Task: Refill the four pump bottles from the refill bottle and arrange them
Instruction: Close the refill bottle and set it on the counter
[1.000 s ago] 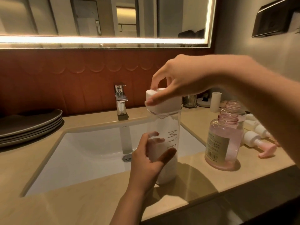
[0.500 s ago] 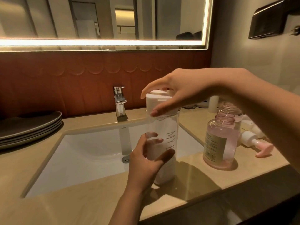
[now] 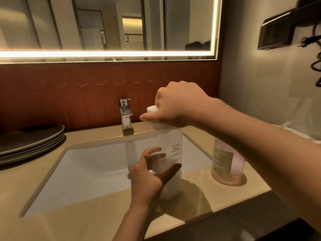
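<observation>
— Hands first: what's each doing?

— Left hand (image 3: 147,178) wraps the lower body of the tall clear plastic refill bottle (image 3: 172,146), thumb on the near side. Its fingers curl round the far side and show thru the clear wall. Right hand (image 3: 175,105) sits on top, fingers curled over the bottle's squarish white cap (image 3: 150,110), thumb along the cap's lower front edge.

— Where's the bottle?

— Upright on the beige stone table (image 3: 52,223), on the front strip at the right front corner of the white sink basin (image 3: 86,171). Dark letters "MY" + part of another run down its side. Whitish liquid in the btm part; upper part looks clear.

— Pump bottles?

— Only one shows: round pink pump bottle w/ a beige label (image 3: 225,164). It's upright on the table, near the refill bottle's right side, not touching. Neck & top are hidden behind the right forearm, so can't tell if a pump's on it.

— Rest, quick.

— Chrome tap (image 3: 126,113) behind the basin, approx ctr. Stack of grey plates (image 3: 29,141) on the table, far left. Lit-edge mirror (image 3: 104,23) above a red-brown scalloped wall panel (image 3: 69,101). Dark box (image 3: 278,30) on the right wall, coiled black cord (image 3: 317,65) beside it.
</observation>
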Tool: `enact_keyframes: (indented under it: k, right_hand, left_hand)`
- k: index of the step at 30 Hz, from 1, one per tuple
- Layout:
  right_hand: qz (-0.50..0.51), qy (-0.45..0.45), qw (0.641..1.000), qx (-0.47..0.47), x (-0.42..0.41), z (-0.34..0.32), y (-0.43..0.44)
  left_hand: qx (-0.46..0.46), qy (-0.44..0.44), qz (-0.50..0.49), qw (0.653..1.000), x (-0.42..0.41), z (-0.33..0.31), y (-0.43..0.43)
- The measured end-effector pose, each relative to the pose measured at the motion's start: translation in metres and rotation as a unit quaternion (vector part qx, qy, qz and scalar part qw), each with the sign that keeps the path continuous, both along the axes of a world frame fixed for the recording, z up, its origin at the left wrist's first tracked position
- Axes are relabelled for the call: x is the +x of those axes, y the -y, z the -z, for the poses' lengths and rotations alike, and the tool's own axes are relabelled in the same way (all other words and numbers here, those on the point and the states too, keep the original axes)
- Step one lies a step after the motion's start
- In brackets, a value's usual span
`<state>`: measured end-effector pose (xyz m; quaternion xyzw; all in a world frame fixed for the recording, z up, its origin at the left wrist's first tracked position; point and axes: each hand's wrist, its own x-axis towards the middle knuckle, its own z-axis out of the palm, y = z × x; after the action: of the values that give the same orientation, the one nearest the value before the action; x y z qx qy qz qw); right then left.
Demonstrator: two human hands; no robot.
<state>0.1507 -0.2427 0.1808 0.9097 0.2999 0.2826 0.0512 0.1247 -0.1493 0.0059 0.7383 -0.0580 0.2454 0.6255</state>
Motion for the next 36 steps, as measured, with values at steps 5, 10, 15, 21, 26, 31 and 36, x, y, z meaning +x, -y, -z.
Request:
enact_keyframes:
  k: [5,10,15,21,26,31,36]
  right_hand:
    - [0.016,0.008,1.000,0.026,-0.003,0.014,0.013]
    - [-0.074,-0.205,0.966,0.141,-0.010,0.023,0.037]
    - [-0.120,-0.203,0.938,0.255,-0.005,0.004,0.067]
    - [-0.074,-0.122,0.908,0.394,0.034,-0.020,0.117]
    - [-0.015,-0.010,0.892,0.452,0.067,-0.025,0.157]
    - [0.048,0.018,0.871,0.488,0.099,-0.015,0.186]
    - [0.126,0.017,0.859,0.496,0.128,0.008,0.206]
  left_hand:
    - [0.021,0.022,-0.020,0.999,0.000,0.003,0.002]
    - [0.054,0.043,-0.025,0.997,0.004,0.001,0.012]
    - [0.024,0.084,-0.029,0.996,0.016,-0.014,0.043]
    - [0.015,0.087,-0.020,0.996,0.048,-0.019,0.096]
    - [0.015,0.035,0.072,0.997,0.062,-0.001,0.126]
    - [0.084,0.018,0.132,0.988,0.066,0.005,0.127]
    - [0.118,0.036,0.149,0.981,0.065,0.008,0.125]
